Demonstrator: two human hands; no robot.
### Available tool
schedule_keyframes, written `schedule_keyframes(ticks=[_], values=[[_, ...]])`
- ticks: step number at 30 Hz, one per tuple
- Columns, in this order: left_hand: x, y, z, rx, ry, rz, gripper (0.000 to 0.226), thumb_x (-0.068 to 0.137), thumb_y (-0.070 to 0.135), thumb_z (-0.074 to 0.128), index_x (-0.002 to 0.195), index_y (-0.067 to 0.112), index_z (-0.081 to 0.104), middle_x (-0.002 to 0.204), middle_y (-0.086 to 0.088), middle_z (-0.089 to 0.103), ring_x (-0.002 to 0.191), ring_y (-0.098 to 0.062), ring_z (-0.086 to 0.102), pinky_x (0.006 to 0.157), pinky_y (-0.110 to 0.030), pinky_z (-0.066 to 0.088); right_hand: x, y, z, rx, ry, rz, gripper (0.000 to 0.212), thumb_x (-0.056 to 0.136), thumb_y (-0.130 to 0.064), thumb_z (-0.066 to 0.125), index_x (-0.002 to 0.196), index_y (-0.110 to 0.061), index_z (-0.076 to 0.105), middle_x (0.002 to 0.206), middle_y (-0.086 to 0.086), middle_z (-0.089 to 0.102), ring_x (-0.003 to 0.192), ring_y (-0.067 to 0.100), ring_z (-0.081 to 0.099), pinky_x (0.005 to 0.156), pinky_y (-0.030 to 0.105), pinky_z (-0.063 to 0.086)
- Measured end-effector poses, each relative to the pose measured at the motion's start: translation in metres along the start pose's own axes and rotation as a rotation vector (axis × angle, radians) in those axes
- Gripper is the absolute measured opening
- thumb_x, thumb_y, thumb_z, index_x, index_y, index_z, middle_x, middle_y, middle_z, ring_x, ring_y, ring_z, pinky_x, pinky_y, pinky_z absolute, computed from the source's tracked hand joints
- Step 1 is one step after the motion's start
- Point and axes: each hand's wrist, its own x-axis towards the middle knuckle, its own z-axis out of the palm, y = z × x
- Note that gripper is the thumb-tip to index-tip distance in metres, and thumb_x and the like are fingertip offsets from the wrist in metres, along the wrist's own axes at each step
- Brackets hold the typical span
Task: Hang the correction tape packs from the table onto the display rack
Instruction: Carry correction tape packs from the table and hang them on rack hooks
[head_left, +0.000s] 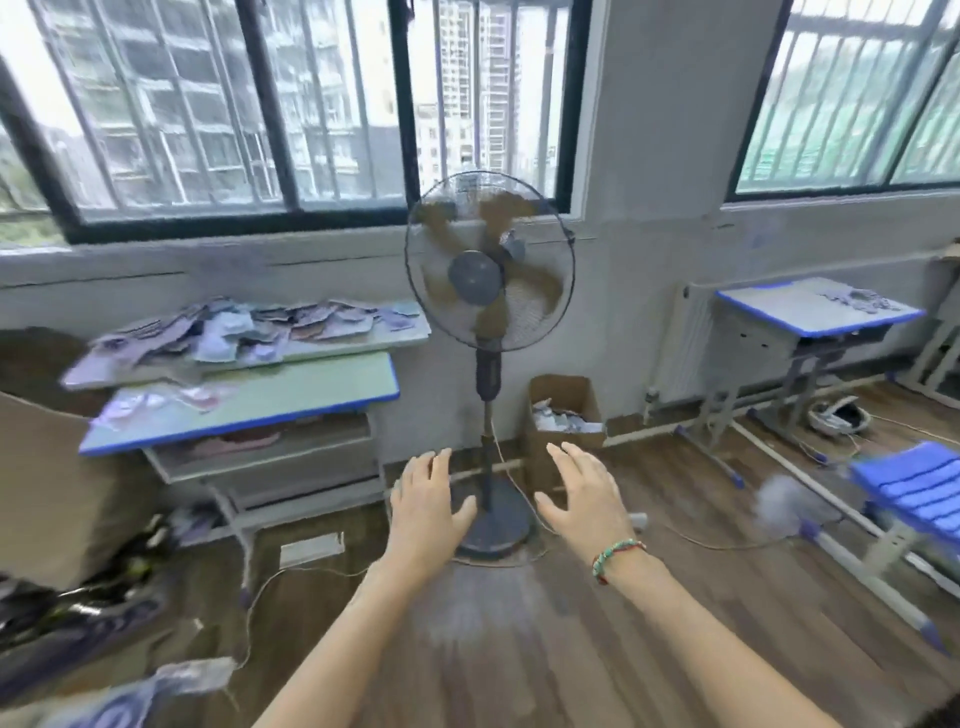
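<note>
Blue-edged worktop (291, 402) far left, heaped with correction tape packs (234, 330) across its upper tier, a few more on the lower. No display rack anywhere in view, so nothing visibly hung yet; by the look of it, the whole job left to do. Left hand (426, 512) and right hand (584, 499) out front, palms down, fingers (441, 462) spread and relaxed, holding nothing. Packs well apart from both hands, off to the far left. Standing fan (488, 270) dead ahead between the hands, cardboard box (563, 410) just right of it. Blurred shot, pack details unreadable.
</note>
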Motion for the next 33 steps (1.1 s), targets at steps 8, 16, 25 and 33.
schedule_keyframes(ticks=[8,16,25,33], values=[[0.021,-0.164,-0.082,0.029,0.100,-0.211,0.067,0.095,0.036,0.053,0.150,0.011,0.024,0.148,-0.008,0.036,0.140,-0.022,0.028,0.116,-0.036,0.024,0.087,-0.135,0.084,-0.016,-0.090,-0.188,0.060,0.095,-0.035,0.050,0.148,-0.020,0.028,0.154,0.001,0.026,0.142,0.018,0.022,0.117,0.031,0.016],[0.060,-0.255,-0.096,-0.015,0.130,-0.367,0.064,0.097,0.035,0.051,0.151,0.014,0.023,0.152,-0.004,0.031,0.143,-0.020,0.022,0.117,-0.036,0.021,0.170,-0.198,0.149,0.002,-0.161,-0.255,0.060,0.093,-0.030,0.053,0.147,-0.017,0.029,0.151,0.003,0.031,0.139,0.019,0.027,0.114,0.027,0.017],[0.172,-0.336,-0.107,0.028,0.160,-0.531,0.068,0.096,0.037,0.052,0.151,0.012,0.020,0.152,-0.007,0.028,0.142,-0.023,0.024,0.114,-0.036,0.025,0.326,-0.236,0.215,0.011,-0.222,-0.296,0.060,0.091,-0.029,0.057,0.145,-0.015,0.033,0.145,0.003,0.040,0.132,0.021,0.037,0.110,0.029,0.029],[0.274,-0.394,-0.112,0.054,0.194,-0.623,0.066,0.093,0.032,0.057,0.147,0.009,0.027,0.144,-0.011,0.038,0.134,-0.026,0.033,0.111,-0.036,0.027,0.453,-0.278,0.270,0.038,-0.281,-0.309,0.065,0.090,-0.032,0.055,0.146,-0.012,0.029,0.147,0.007,0.037,0.132,0.025,0.036,0.107,0.032,0.027]])
